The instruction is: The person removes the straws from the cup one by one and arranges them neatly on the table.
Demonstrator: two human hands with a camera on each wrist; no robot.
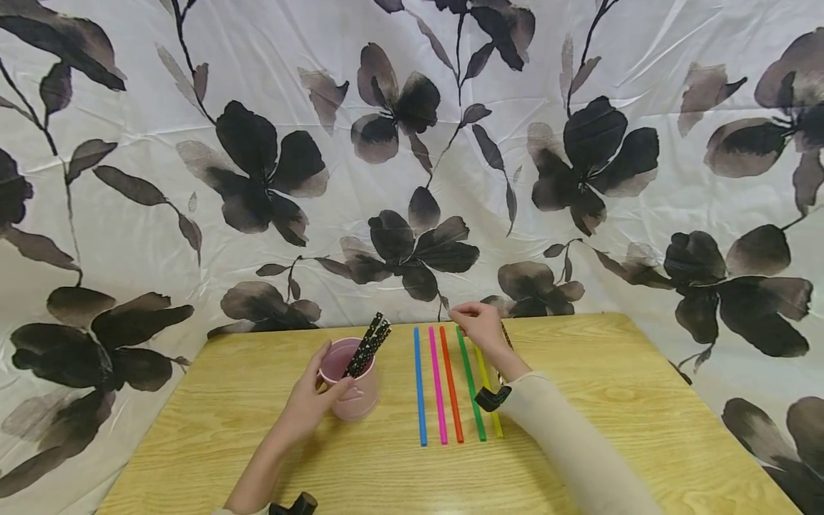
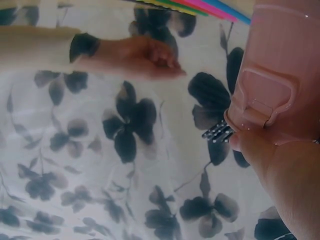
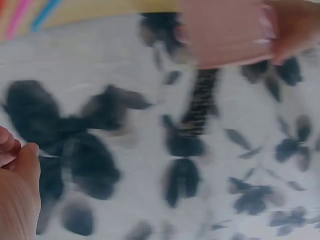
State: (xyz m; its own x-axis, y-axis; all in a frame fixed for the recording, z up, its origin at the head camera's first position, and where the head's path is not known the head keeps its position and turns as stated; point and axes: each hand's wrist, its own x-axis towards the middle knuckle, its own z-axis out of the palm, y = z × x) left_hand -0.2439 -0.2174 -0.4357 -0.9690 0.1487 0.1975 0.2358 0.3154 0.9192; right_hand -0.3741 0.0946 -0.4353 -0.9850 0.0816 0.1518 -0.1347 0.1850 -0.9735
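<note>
Floral cloth [image 1: 489, 222] rose behind the wood-grained tabletop [image 1: 631, 400] in the head view. Left of centre was a pink cup [image 1: 357, 402], mouth upward, with a small bundle of black straws [image 1: 368, 349] in it. They leaned toward the right, their upper ends sticking out past the rim. The left hand [image 1: 312, 397] grasped the cup, its fingers around the side and its thumb at the front, near the rim. To the right, five plain straws lay side by side and apart: blue straw [image 1: 420, 386], pink straw [image 1: 438, 386], red straw [image 1: 451, 386], green straw [image 1: 471, 383] and yellow straw [image 1: 483, 372]. Just beside the yellow one, a patterned straw [image 1: 506, 334] was mostly hidden by the right hand [image 1: 483, 330], which hovered over the far ends of the row.

From the left wrist, the cup's wall showed a raised handle [image 2: 292, 92], with the left thumb pressed near the rim and dotted straw tips poking out beyond it. The right hand appeared well apart from the cup, its fingers loosely bent and released.

From the right wrist, blurred, the black straws protruded from the cup's mouth, while the right thumb and fingertips showed at the left edge.
</note>
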